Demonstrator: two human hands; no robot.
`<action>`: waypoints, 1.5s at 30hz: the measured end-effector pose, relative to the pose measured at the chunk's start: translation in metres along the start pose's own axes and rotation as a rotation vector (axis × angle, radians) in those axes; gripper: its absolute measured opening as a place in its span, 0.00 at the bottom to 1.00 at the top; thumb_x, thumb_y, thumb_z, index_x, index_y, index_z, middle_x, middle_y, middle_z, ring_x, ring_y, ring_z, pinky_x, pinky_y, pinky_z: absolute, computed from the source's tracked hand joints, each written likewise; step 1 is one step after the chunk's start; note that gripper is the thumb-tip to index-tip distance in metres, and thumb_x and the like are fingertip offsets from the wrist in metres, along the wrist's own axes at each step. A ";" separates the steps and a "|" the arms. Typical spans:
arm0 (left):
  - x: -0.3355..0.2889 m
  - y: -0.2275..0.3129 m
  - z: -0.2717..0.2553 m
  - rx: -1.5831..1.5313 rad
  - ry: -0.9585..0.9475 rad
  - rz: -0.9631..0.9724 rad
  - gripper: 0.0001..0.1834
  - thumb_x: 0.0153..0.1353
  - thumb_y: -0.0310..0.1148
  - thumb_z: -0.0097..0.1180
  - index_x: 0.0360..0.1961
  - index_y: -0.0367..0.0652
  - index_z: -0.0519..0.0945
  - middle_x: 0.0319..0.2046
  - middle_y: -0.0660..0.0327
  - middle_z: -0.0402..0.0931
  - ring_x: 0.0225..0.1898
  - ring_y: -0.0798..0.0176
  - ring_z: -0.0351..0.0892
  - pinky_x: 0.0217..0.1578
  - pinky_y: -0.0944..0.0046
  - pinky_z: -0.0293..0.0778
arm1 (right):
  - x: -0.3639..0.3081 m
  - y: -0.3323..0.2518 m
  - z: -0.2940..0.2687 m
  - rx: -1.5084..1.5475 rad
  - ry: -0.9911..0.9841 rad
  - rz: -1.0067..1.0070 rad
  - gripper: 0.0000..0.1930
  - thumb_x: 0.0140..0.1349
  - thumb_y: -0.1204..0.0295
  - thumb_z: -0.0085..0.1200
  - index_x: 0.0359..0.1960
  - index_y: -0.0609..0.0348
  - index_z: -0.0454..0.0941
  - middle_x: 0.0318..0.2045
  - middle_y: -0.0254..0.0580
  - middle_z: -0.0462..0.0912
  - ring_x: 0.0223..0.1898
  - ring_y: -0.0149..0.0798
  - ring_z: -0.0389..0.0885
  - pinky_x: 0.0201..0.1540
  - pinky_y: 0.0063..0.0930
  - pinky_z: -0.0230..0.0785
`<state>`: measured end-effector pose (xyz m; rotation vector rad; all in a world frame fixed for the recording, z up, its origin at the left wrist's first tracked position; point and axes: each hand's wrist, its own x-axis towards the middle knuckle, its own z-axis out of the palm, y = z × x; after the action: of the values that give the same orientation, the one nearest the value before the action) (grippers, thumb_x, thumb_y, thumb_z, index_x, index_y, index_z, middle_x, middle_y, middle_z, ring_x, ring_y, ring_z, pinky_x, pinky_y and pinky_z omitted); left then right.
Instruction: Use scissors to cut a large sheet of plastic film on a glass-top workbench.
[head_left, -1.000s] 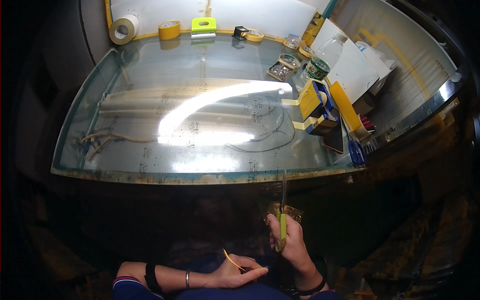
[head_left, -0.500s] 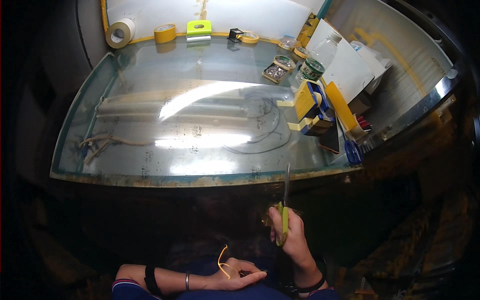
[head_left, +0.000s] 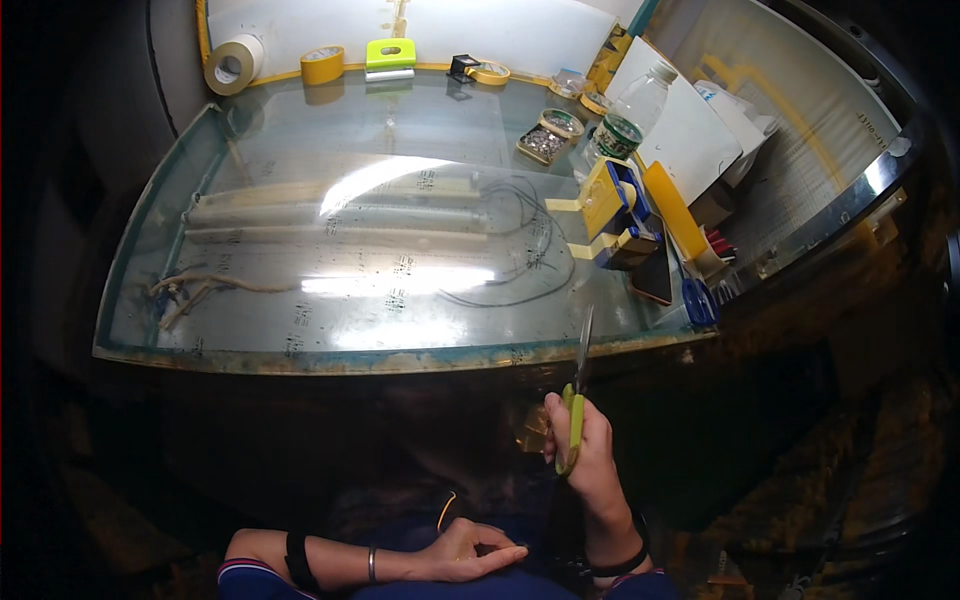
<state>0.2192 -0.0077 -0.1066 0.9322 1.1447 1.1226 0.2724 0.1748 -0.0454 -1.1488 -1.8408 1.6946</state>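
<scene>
My right hand (head_left: 592, 450), raised in front of the table's near edge, is closed around green-handled scissors (head_left: 573, 435). Their slim metal blades point up and away, and look together. My left hand (head_left: 474, 550) lies low by my lap, thumb and fingers pressed together. From behind it rises a thin yellow-orange strand (head_left: 448, 505), whose lower part the hand hides. Something small and dark shows at the left fingertips, too small to name. A shiny yellowish transparent piece (head_left: 532, 432) appears beside my right hand; whether that hand touches it I cannot tell.
Ahead is a glass-topped table (head_left: 250, 335). Tape dispensers (head_left: 608, 200), blue-handled scissors (head_left: 699, 302), a clear bottle (head_left: 645, 95) and a container of small metal pieces (head_left: 543, 145) line its right side. Tape rolls (head_left: 322, 65) and a green hole punch (head_left: 390, 58) stand at the back.
My right hand has lifted slightly, carrying the scissors up and a little right. Less of the yellow-orange strand shows above my left hand. The whole view has shifted slightly.
</scene>
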 end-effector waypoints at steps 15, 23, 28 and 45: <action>0.003 -0.007 -0.001 0.022 -0.034 0.000 0.16 0.59 0.40 0.53 0.28 0.35 0.81 0.23 0.59 0.78 0.25 0.71 0.75 0.26 0.71 0.68 | 0.009 -0.002 -0.004 0.038 0.063 -0.034 0.16 0.62 0.58 0.49 0.24 0.56 0.66 0.15 0.28 0.65 0.15 0.22 0.65 0.17 0.15 0.60; 0.004 -0.017 -0.002 0.046 -0.070 -0.049 0.17 0.59 0.42 0.53 0.28 0.35 0.81 0.23 0.59 0.78 0.26 0.70 0.75 0.28 0.71 0.69 | 0.017 -0.017 -0.008 0.042 0.102 -0.001 0.15 0.62 0.60 0.49 0.24 0.55 0.66 0.16 0.28 0.66 0.15 0.21 0.65 0.17 0.15 0.59; 0.007 -0.014 -0.005 0.052 -0.093 -0.082 0.18 0.58 0.43 0.53 0.30 0.36 0.81 0.25 0.58 0.79 0.28 0.69 0.76 0.30 0.70 0.70 | 0.016 -0.022 -0.010 0.062 0.122 0.037 0.14 0.62 0.60 0.49 0.24 0.55 0.67 0.16 0.28 0.65 0.15 0.21 0.65 0.17 0.15 0.60; 0.004 -0.005 -0.003 -0.018 -0.071 -0.082 0.17 0.58 0.40 0.54 0.27 0.34 0.80 0.23 0.59 0.79 0.26 0.72 0.73 0.27 0.68 0.69 | 0.025 -0.026 -0.020 0.183 0.200 -0.026 0.14 0.60 0.60 0.51 0.26 0.58 0.70 0.16 0.28 0.66 0.16 0.21 0.66 0.19 0.16 0.62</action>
<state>0.2170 -0.0045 -0.1132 0.8967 1.1035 1.0239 0.2645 0.2089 -0.0228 -1.1663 -1.5401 1.6308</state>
